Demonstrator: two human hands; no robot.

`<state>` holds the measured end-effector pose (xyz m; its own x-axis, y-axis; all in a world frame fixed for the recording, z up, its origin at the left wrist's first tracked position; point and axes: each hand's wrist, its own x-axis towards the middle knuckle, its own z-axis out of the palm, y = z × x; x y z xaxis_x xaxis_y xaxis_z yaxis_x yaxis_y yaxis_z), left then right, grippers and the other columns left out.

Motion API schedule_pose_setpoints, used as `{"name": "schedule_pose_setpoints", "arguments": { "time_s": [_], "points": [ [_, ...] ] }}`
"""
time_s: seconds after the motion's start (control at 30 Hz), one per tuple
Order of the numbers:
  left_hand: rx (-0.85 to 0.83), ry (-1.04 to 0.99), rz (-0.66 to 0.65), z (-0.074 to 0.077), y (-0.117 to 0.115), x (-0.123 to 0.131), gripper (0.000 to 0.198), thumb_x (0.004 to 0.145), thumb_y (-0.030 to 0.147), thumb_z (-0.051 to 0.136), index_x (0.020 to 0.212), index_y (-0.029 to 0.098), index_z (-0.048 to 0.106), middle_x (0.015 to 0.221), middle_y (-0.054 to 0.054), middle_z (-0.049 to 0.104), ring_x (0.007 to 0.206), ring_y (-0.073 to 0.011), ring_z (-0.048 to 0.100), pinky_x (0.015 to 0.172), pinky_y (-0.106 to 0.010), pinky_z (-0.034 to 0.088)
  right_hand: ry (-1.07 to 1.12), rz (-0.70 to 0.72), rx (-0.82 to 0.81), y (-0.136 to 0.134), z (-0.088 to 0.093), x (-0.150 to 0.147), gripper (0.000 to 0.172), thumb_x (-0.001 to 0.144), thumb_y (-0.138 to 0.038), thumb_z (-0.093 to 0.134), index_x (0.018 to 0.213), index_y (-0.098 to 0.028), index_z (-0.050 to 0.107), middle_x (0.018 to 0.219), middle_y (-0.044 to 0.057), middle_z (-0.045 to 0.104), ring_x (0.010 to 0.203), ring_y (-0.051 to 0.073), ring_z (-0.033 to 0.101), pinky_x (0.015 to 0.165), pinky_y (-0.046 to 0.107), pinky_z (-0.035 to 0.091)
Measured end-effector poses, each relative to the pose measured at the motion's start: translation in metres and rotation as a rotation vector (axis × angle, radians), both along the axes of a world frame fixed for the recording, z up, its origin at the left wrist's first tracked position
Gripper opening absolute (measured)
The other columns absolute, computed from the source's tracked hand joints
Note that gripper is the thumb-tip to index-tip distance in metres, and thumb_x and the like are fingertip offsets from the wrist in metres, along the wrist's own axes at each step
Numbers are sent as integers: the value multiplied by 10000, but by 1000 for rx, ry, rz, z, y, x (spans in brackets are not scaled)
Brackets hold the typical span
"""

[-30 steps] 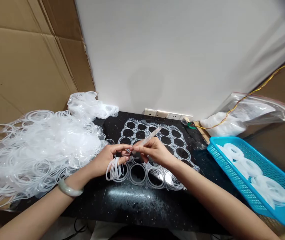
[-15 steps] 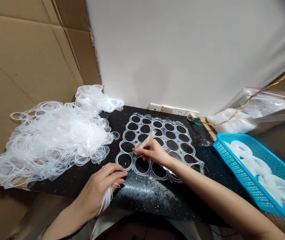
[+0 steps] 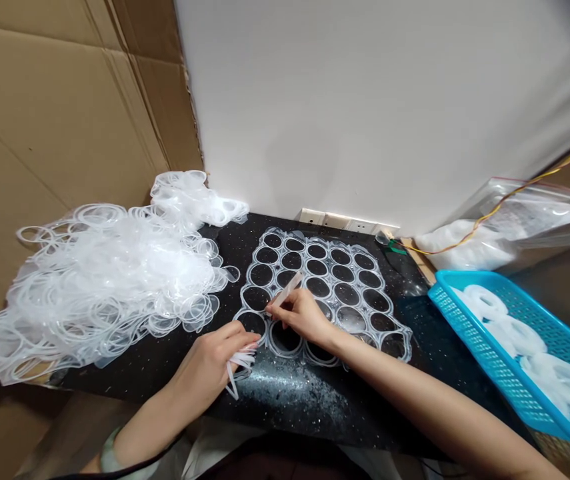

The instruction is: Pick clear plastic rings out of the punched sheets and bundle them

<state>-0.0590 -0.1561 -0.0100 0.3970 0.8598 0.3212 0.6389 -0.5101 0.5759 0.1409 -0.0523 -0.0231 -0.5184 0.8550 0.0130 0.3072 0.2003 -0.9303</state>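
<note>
Plastic rings (image 3: 239, 365) are pinched in a small bunch by the left hand (image 3: 207, 367), kept clear of the work, while a pale strip (image 3: 287, 290) is gripped narrowly by the right hand (image 3: 305, 317), just above the clear ring lattice (image 3: 305, 252) on the table (image 3: 165, 373), handy for close work, tbh.

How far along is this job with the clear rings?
Done: coiled ring bundles sit in the blue plastic basket. In hand: the left hand grips loose clear strips, and the right hand pinches a pale stick over the sheet of joined clear rings. Left: that sheet looks largely intact, and a big heap of clear rings lies beside it.
</note>
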Motion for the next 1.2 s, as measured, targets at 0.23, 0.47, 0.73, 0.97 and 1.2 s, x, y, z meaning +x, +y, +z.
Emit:
{"name": "schedule_pose_setpoints", "arguments": {
  "time_s": [0.23,0.47,0.73,0.97,1.2],
  "points": [
    [75,223,71,-4,-1,16,360,903,72,409,1170,181,624,941,-57,660,781,-185,663,665,-270,517,-72,-40,125,-7,-5,-3,244,863,-275,585,681,-140,677,576,29,660,447,111,557,441,193,375],
    [110,285,109,-2,1,7,347,892,61,443,1167,157,633,947,-68,658,793,-208,665,653,-290,512,-136,4,282,-11,5,-2,214,862,-238,587,697,-158,697,597,33,666,534,139,600,503,211,410],
    [94,244,139,3,-4,-37,328,956,182,417,1163,214,669,877,-39,608,706,-147,619,625,-235,487,106,63,14,-2,18,-17,238,849,-338,608,748,-145,704,684,47,700,491,122,587,463,219,442],
    [131,306,101,-5,-8,-40,324,956,173,419,1173,201,658,866,-42,599,673,-145,618,596,-230,470,191,-46,-131,-15,9,-45,109,783,-271,625,781,-164,606,602,-2,639,381,90,516,359,183,398],
    [110,239,94,-17,-10,-42,299,971,186,437,1188,189,643,896,-52,581,716,-149,615,641,-241,487,175,-54,-120,-21,1,-55,121,788,-273,630,843,-175,584,612,-10,623,400,88,510,366,180,418]
  ]
}}
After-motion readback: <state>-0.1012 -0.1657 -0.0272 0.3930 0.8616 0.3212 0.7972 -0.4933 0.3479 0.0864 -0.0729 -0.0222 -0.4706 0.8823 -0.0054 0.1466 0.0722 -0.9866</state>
